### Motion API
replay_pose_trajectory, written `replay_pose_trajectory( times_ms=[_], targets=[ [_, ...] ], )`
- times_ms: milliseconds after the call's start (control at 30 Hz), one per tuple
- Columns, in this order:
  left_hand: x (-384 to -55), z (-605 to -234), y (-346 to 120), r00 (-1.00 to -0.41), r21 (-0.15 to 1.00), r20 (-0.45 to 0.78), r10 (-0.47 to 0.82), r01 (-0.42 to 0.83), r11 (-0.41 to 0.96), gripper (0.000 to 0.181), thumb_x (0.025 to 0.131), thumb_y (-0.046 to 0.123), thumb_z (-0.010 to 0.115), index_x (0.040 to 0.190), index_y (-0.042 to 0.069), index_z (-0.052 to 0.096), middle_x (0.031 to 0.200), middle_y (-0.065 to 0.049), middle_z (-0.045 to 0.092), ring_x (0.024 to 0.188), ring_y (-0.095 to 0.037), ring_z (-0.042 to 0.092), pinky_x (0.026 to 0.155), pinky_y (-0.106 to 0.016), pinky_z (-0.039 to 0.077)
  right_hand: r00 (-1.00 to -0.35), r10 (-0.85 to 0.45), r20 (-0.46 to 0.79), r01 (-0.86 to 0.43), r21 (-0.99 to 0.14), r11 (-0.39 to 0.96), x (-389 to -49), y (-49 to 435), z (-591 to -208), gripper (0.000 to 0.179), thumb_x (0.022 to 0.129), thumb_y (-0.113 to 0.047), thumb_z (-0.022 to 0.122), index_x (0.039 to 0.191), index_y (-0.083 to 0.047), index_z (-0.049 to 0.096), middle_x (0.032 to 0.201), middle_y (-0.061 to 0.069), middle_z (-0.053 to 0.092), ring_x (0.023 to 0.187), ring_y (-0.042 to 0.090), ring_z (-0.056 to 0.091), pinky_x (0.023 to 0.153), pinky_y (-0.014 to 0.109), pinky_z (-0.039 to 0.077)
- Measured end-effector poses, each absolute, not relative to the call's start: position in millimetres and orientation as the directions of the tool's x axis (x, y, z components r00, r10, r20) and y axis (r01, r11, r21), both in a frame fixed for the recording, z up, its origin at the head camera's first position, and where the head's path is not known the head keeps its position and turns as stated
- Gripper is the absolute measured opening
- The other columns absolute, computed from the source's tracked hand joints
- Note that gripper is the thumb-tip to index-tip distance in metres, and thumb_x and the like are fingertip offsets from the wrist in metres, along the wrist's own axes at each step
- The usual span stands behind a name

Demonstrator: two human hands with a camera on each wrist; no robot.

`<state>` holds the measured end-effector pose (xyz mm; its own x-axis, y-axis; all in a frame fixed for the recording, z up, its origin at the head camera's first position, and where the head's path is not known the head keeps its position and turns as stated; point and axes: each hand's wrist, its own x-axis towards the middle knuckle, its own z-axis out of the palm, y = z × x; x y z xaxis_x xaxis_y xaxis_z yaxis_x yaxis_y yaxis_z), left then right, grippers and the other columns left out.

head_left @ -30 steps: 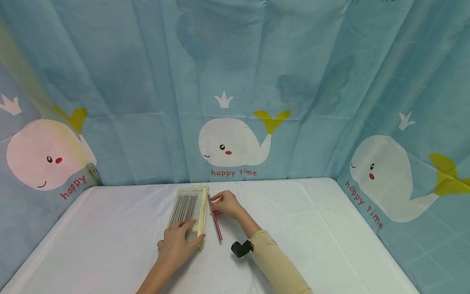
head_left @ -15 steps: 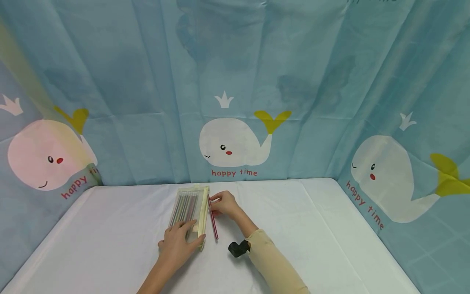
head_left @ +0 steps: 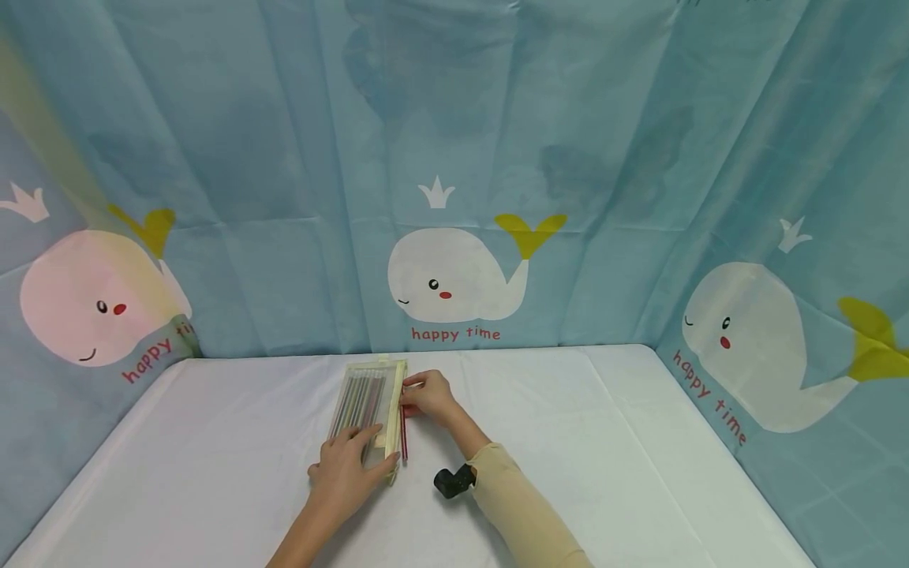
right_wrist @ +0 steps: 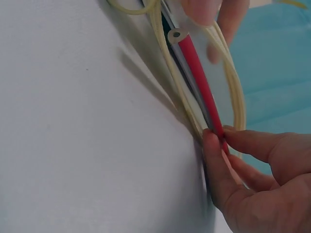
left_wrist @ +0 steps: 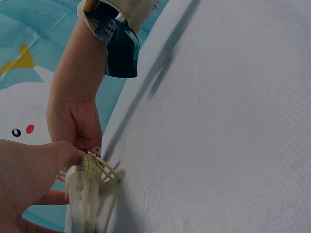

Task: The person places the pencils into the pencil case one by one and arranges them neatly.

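A clear mesh zip pouch with cream edging lies on the table, holding several pencils side by side. My left hand grips its near end, with the thumb at the zip edge and the fingers over the top. My right hand pinches a red pencil along the pouch's right side. In the right wrist view, the red pencil lies between the cream edges of the pouch's gaping mouth, its flat unsharpened end showing. Thumb and fingertips of the right hand hold it farther along.
A white cloth covers the table. Blue curtains printed with whales hang behind and at both sides. A black device sits on the right wrist, close above the table.
The right hand has moved slightly left with the red pencil, bringing it from beside the pouch to its open edge. The left hand keeps its place on the pouch.
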<state>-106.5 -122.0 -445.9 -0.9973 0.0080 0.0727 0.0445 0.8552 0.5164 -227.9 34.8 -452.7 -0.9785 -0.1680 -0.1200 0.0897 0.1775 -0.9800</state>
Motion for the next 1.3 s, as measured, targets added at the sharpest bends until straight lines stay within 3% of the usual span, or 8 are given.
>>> replay_pose_trajectory(
  times_ms=[200, 433, 967, 1300],
  targets=[
    [-106.8, -446.2, -122.0, -0.998, 0.518, 0.069, 0.007, 0.041, 0.855, 0.062, 0.090, 0.049, 0.081, 0.139, 0.013, 0.069, 0.140, -0.029, 0.058, 0.127, -0.061, 0.051, 0.081, -0.083, 0.044, -0.986, -0.133, -0.096, 0.075, -0.985, 0.154, -227.2, 29.8, -456.1, 0.031, 0.089, 0.009, 0.075, 0.119, 0.013, 0.069, 0.096, 0.021, 0.078, 0.069, 0.025, 0.077, 0.065, 0.033, 0.064],
    [-106.3, -445.9, -121.8, -0.997, 0.522, 0.071, 0.003, 0.040, 0.852, 0.062, 0.090, 0.050, 0.080, 0.139, 0.013, 0.069, 0.139, -0.028, 0.058, 0.126, -0.060, 0.051, 0.081, -0.082, 0.044, -0.991, -0.111, -0.074, 0.062, -0.992, 0.111, -225.8, 22.9, -458.7, 0.026, 0.089, 0.011, 0.075, 0.114, 0.015, 0.069, 0.096, 0.024, 0.077, 0.062, 0.014, 0.071, 0.063, 0.031, 0.064],
    [-105.9, -444.3, -121.7, -0.997, 0.518, 0.076, 0.001, 0.040, 0.854, 0.060, 0.091, 0.048, 0.080, 0.139, 0.013, 0.069, 0.139, -0.028, 0.058, 0.126, -0.061, 0.052, 0.082, -0.083, 0.044, -0.993, -0.115, -0.018, -0.002, -0.985, 0.171, -226.3, 14.5, -465.1, 0.021, 0.091, 0.009, 0.074, 0.111, 0.016, 0.071, 0.089, 0.019, 0.076, 0.066, 0.016, 0.073, 0.064, 0.030, 0.064],
    [-105.0, -445.0, -121.8, -0.997, 0.524, 0.072, 0.005, 0.042, 0.851, 0.062, 0.091, 0.048, 0.080, 0.141, 0.013, 0.068, 0.139, -0.029, 0.058, 0.126, -0.061, 0.051, 0.081, -0.082, 0.044, -0.989, -0.139, -0.042, 0.024, -0.991, 0.133, -222.2, 23.4, -464.5, 0.022, 0.092, 0.008, 0.073, 0.113, 0.014, 0.071, 0.091, 0.021, 0.076, 0.066, 0.017, 0.073, 0.064, 0.030, 0.064]
  ],
)
